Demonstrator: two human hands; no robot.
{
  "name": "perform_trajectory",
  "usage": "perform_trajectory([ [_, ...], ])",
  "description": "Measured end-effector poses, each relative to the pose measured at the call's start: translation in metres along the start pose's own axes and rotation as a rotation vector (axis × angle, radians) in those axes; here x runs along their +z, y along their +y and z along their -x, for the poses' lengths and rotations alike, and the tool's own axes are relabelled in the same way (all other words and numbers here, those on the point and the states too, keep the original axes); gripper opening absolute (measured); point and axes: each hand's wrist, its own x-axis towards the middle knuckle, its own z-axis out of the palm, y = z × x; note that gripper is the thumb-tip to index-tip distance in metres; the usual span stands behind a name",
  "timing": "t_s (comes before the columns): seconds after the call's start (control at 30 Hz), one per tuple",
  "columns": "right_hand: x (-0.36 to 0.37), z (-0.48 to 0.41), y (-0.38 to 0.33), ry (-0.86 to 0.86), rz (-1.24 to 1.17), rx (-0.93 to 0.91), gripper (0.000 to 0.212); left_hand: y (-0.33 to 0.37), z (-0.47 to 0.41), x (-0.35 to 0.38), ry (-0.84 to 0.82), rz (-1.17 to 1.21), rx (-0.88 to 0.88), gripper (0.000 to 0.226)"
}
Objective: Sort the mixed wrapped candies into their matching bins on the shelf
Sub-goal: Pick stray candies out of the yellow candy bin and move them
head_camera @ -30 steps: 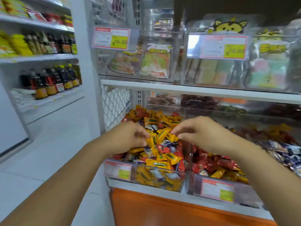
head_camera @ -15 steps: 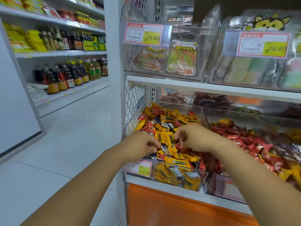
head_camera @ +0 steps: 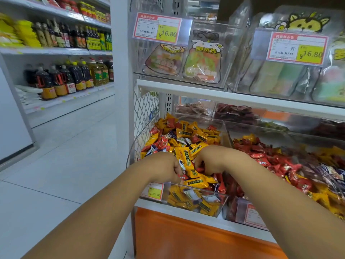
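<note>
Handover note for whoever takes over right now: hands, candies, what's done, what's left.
Left hand: fingers curled in the left clear plastic bin, apparently pinching a red wrapped candy.
Right hand: fingers curled into the same pile; what it holds is hidden.
Left bin: mostly yellow wrapped candies, with red and blue-and-white ones mixed in.
Right clear bin: mostly red, with yellow strays.
Done: nothing evident.
Left: nearly all the sorting, in both bins.

The one wide-angle head view looks forward and down from close above the wrapped candies (head_camera: 188, 139) in the front bin (head_camera: 205, 190) of the lower shelf (head_camera: 168, 206), with the left hand (head_camera: 164, 168) and right hand (head_camera: 212, 161) mid-frame and the aisle floor (head_camera: 65, 156) stretching off left.
</note>
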Motion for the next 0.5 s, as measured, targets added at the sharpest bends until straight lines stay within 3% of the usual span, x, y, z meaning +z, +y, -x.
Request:
perform_trajectory([
  [0.03,0.002,-0.001,0.003,0.042,-0.05,-0.015,0.024,0.0,0.001,0.0,0.014,0.017,0.001,0.032],
  [0.2,-0.003,0.014,0.012,0.235,-0.415,-0.08,0.028,-0.007,0.011,-0.009,0.116,0.106,0.035,0.021],
  [0.37,-0.007,0.032,0.013,0.289,-0.578,-0.103,0.029,-0.011,0.025,-0.028,0.283,0.252,0.041,0.018],
  [0.5,-0.008,0.045,0.021,0.326,-0.782,-0.087,0.023,-0.006,0.026,-0.035,0.319,0.311,0.059,0.022],
])
